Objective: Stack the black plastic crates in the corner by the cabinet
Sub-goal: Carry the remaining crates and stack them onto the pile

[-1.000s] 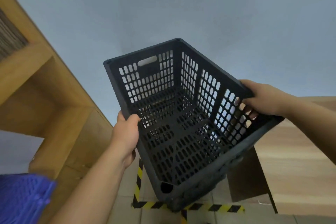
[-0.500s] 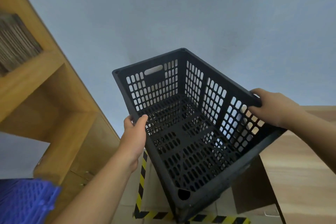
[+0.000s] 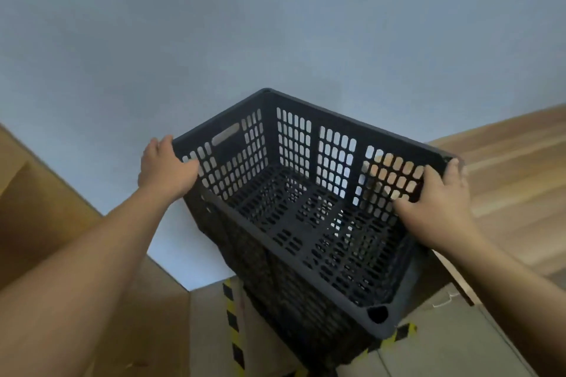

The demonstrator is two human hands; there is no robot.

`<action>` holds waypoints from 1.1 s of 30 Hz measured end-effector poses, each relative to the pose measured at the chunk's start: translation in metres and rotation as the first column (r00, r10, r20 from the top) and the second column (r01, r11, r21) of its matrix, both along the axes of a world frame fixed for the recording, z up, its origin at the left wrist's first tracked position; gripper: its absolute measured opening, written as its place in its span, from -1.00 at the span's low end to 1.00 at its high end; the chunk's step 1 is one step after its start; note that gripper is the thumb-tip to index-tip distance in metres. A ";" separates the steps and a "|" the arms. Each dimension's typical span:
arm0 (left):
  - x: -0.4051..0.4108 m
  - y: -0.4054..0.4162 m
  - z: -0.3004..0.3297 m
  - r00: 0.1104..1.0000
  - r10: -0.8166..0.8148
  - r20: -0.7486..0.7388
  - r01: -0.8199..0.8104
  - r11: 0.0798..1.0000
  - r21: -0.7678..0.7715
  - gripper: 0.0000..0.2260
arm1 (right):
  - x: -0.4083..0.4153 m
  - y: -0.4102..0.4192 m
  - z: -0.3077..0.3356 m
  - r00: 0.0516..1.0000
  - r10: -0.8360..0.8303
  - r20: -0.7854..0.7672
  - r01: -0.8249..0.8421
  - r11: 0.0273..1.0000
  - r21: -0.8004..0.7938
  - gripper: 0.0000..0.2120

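Black slatted crate [image 3: 309, 220] centre frame, open side up. Left hand [image 3: 165, 170] grips its left rim, right hand [image 3: 435, 208] its right rim. Wooden cabinet [image 3: 46, 223] lower left; striped floor tape [image 3: 232, 324] below.

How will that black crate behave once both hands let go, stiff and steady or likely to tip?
The crate, all open lattice and empty, is probably light. It looks stiff: its rim stays straight under the left hand and right hand. Sitting tilted on the stack, it may shift.

Black perforated crate [image 3: 309, 217] upright, empty, nested atop stack of black crates [image 3: 306, 324] in corner.
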State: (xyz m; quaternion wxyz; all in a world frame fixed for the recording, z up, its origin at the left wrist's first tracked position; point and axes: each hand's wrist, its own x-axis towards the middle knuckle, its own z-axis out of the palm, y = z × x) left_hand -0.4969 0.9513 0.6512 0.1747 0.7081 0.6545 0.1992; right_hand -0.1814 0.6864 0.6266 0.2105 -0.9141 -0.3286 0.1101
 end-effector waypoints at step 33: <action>0.022 -0.007 -0.011 0.924 -0.035 -0.381 0.024 0.999 -0.033 -0.37 | 0.043 0.008 -0.002 0.989 -0.026 -0.145 0.050 0.985 0.164 -0.51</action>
